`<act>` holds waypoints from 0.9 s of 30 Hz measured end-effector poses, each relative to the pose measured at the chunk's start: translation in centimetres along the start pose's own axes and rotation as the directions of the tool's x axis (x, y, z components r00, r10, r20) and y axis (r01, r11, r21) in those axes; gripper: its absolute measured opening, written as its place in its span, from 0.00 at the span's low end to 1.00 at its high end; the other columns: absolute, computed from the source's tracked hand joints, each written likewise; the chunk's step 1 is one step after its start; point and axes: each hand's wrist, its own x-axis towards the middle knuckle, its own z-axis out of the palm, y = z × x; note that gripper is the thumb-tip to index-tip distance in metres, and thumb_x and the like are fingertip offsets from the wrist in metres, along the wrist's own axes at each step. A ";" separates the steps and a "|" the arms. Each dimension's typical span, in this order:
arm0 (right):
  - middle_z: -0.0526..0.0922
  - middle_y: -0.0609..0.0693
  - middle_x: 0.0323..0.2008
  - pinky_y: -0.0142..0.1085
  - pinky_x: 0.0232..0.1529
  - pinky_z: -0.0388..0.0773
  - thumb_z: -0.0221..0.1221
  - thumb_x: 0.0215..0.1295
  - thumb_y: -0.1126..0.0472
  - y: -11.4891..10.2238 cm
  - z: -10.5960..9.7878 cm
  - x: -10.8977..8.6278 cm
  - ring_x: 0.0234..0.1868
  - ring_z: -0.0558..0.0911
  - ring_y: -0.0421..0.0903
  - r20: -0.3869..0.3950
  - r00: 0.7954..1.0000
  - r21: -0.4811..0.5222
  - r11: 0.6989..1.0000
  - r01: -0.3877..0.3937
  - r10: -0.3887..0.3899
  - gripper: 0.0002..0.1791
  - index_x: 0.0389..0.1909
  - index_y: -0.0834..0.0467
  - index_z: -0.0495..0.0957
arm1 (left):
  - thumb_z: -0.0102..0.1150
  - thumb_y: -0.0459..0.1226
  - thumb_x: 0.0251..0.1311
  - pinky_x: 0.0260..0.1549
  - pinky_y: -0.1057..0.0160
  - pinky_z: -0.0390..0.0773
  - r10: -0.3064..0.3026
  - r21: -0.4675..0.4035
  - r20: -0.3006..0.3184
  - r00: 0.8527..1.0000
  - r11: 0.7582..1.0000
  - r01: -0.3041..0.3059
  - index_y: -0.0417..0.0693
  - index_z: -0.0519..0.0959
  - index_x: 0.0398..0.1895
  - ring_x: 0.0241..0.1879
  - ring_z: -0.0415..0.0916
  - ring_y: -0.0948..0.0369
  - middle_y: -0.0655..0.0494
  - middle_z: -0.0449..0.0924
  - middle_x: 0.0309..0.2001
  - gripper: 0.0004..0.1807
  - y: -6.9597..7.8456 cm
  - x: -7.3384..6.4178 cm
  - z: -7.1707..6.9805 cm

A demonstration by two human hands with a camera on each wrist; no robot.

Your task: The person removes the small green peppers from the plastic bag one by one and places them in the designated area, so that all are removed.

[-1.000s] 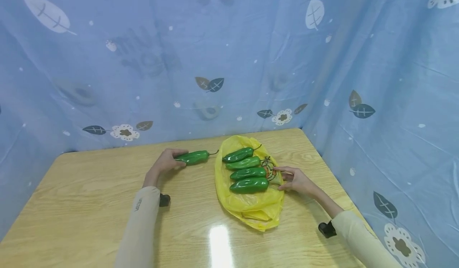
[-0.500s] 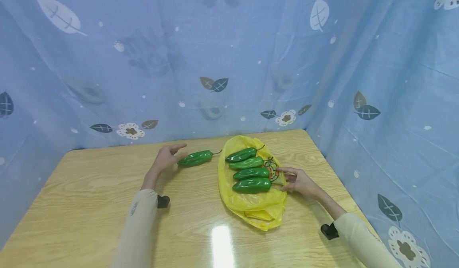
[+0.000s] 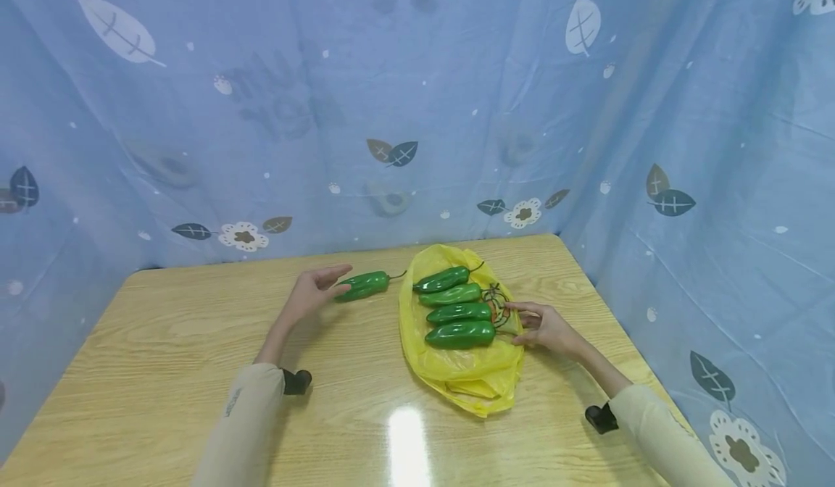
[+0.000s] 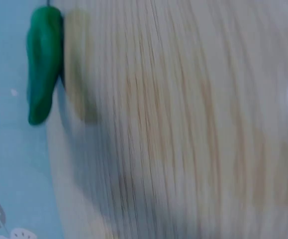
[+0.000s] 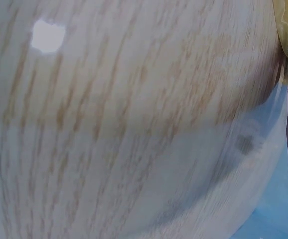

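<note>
A person's left hand [image 3: 312, 297] hovers at the tip end of a long, glossy green pepper [image 3: 367, 285] with a thin dark stem, lying on its side on a pale wood-grained desk [image 3: 346, 378]. The left grip stands apart, thumb parted from fingers; the left wrist view shows fingers clear of the pepper, while the head view has the thumb overlapping its tip. The pepper rests just left of a crumpled yellow plastic bag [image 3: 457, 364], its stem reaching toward the rim. Four more long green peppers [image 3: 459, 314] lie side by side on the bag. The right hand [image 3: 549, 329] touches the bag's right edge; whether that grip is clamped on the film cannot be told, its fingertips being partly hidden.

For a sound hold on the loose pepper, thumb and fingers would best close across its thick middle rather than on the slim tip or stem, since the smooth skin looks likely to slip or roll. A light right hand steadying the rim should keep the bag spread and the four peppers undisturbed.
</note>
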 end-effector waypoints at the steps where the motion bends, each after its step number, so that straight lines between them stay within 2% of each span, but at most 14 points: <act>1: 0.61 0.70 0.67 0.33 0.38 0.82 0.69 0.52 0.71 0.0 0.0 0.0 0.55 0.77 0.57 -0.001 1.000 0.003 1.000 0.000 0.000 0.38 0.66 0.66 0.66 | 0.63 0.37 0.61 0.62 0.53 0.67 0.006 -0.025 0.004 1.000 1.000 -0.006 0.37 0.73 0.62 0.63 0.66 0.46 0.43 0.72 0.62 0.26 0.2 0.0 0.3; 4: 0.61 0.70 0.67 0.34 0.39 0.82 0.68 0.52 0.71 0.1 0.0 0.0 0.55 0.77 0.56 0.001 1.000 0.001 1.000 0.009 -0.009 0.38 0.66 0.67 0.66 | 0.64 0.36 0.60 0.61 0.51 0.67 0.024 -0.098 0.011 1.000 0.995 -0.023 0.37 0.73 0.62 0.62 0.67 0.43 0.42 0.73 0.61 0.26 1.0 0.0 1.3; 7: 0.61 0.69 0.67 0.33 0.38 0.82 0.69 0.52 0.71 0.1 0.0 0.0 0.54 0.77 0.54 -0.005 1.000 0.002 1.000 0.008 -0.008 0.38 0.65 0.66 0.67 | 0.64 0.36 0.60 0.60 0.51 0.68 0.039 -0.135 0.028 0.999 0.990 -0.035 0.36 0.73 0.61 0.61 0.67 0.41 0.41 0.73 0.61 0.26 1.7 0.1 2.3; 11: 0.62 0.71 0.66 0.34 0.36 0.82 0.69 0.52 0.71 0.1 0.0 0.0 0.52 0.79 0.51 -0.002 0.999 -0.006 0.999 0.040 -0.040 0.37 0.65 0.67 0.67 | 0.65 0.34 0.59 0.57 0.59 0.72 0.039 -0.178 0.061 0.997 0.984 -0.028 0.35 0.73 0.61 0.60 0.68 0.41 0.38 0.72 0.61 0.27 2.7 0.3 3.5; 15: 0.61 0.70 0.66 0.34 0.37 0.82 0.69 0.51 0.71 0.3 0.0 0.0 0.52 0.79 0.52 -0.001 1.000 0.017 0.999 0.027 -0.027 0.38 0.65 0.67 0.66 | 0.63 0.31 0.60 0.54 0.65 0.74 0.054 -0.217 0.120 0.991 0.976 -0.027 0.35 0.71 0.63 0.61 0.67 0.39 0.36 0.70 0.61 0.26 3.6 0.2 4.4; 21: 0.60 0.69 0.68 0.33 0.35 0.81 0.69 0.52 0.71 0.3 0.1 0.0 0.54 0.76 0.59 0.002 1.000 0.035 0.999 0.004 -0.004 0.38 0.66 0.67 0.66 | 0.60 0.30 0.62 0.59 0.54 0.70 0.109 -0.233 0.199 0.974 0.971 -0.061 0.33 0.71 0.62 0.62 0.67 0.43 0.37 0.71 0.62 0.25 4.6 0.0 5.5; 25: 0.61 0.69 0.67 0.32 0.33 0.81 0.69 0.51 0.71 0.3 0.1 0.1 0.52 0.77 0.55 -0.015 1.000 0.023 1.000 -0.007 0.008 0.38 0.65 0.66 0.67 | 0.61 0.30 0.61 0.61 0.50 0.68 0.153 -0.256 0.233 0.960 0.962 -0.091 0.34 0.74 0.60 0.61 0.70 0.48 0.38 0.72 0.60 0.23 5.4 -0.1 6.3; 27: 0.61 0.69 0.67 0.33 0.31 0.80 0.69 0.51 0.71 0.4 0.2 0.0 0.50 0.78 0.53 -0.018 1.000 0.018 1.000 -0.005 0.005 0.38 0.65 0.66 0.67 | 0.62 0.31 0.61 0.61 0.52 0.68 0.156 -0.261 0.249 0.956 0.961 -0.089 0.35 0.75 0.59 0.61 0.71 0.50 0.41 0.73 0.60 0.22 5.6 -0.2 6.8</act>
